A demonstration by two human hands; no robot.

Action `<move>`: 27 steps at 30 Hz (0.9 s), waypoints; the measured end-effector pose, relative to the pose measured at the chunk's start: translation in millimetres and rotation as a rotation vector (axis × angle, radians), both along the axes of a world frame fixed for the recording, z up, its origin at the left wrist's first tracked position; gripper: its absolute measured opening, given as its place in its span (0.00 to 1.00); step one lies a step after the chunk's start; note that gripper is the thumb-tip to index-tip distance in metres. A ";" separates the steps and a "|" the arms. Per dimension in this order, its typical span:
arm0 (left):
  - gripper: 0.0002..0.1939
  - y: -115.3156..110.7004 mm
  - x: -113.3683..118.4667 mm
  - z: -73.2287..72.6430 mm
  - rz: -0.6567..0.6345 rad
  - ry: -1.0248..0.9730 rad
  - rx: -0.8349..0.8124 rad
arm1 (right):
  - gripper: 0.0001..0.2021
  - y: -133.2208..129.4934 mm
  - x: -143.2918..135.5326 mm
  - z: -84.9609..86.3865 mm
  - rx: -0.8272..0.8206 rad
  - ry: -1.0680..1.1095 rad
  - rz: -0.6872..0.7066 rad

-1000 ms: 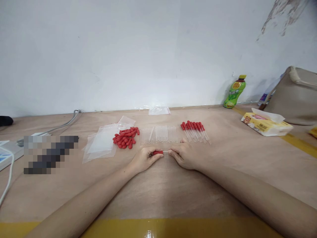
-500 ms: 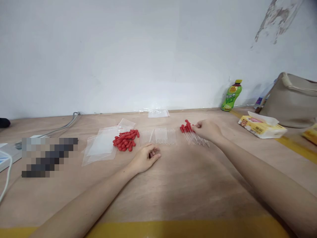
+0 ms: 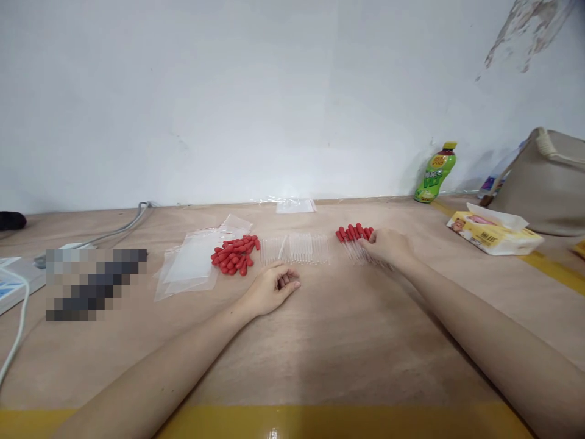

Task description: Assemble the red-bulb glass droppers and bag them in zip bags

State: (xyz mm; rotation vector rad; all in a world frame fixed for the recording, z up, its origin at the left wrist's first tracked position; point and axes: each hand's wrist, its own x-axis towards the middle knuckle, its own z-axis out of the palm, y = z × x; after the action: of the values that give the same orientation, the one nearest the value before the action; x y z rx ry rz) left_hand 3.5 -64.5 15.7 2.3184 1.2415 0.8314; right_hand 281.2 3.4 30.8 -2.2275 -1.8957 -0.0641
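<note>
My left hand (image 3: 273,289) rests on the table with its fingers loosely curled and the thumb apart, nothing visible in it. Just beyond it lies a row of clear thin tubes (image 3: 299,249). A heap of red rubber bulbs (image 3: 234,256) sits to its left. On the right, several droppers (image 3: 351,233), clear tubes with red bulbs on their far ends, lie side by side. My right hand (image 3: 386,247) is closed in a pinch at the right end of this row, on a dropper partly hidden by the fingers.
Clear zip bags (image 3: 189,262) lie behind and left of the bulbs, with another bag (image 3: 296,206) by the wall. At right stand a green bottle (image 3: 436,172), a tissue pack (image 3: 493,231) and a beige bag (image 3: 539,183). A grey cable (image 3: 123,225) and a blurred-out patch (image 3: 95,286) are at left.
A dropper that lay raised across the bulb ends is now in line with the row. My right hand has shifted slightly right and nearer; my left hand stays put. The view has shifted slightly.
</note>
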 end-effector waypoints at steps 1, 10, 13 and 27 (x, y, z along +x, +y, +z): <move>0.08 0.1 0.0 -0.3 -0.001 -0.005 0.002 | 0.18 -1.4 -3.0 0.6 0.027 -0.003 0.017; 0.08 2.3 -2.5 -2.5 -0.022 0.010 0.019 | 0.17 -9.7 -59.3 2.5 0.029 0.037 0.255; 0.08 3.0 -2.9 -4.2 -0.027 0.012 0.024 | 0.12 -1.6 -68.0 5.3 -0.056 0.037 0.214; 0.10 7.3 -39.3 11.0 0.428 0.787 0.617 | 0.15 -22.4 -74.7 4.1 0.116 -0.095 0.260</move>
State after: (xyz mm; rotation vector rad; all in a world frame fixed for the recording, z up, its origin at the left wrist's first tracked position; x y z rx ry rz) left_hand -35.8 -57.2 26.6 3.0917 2.0946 0.4460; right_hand 206.5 -19.0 34.9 -1.9193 -2.1553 -0.2352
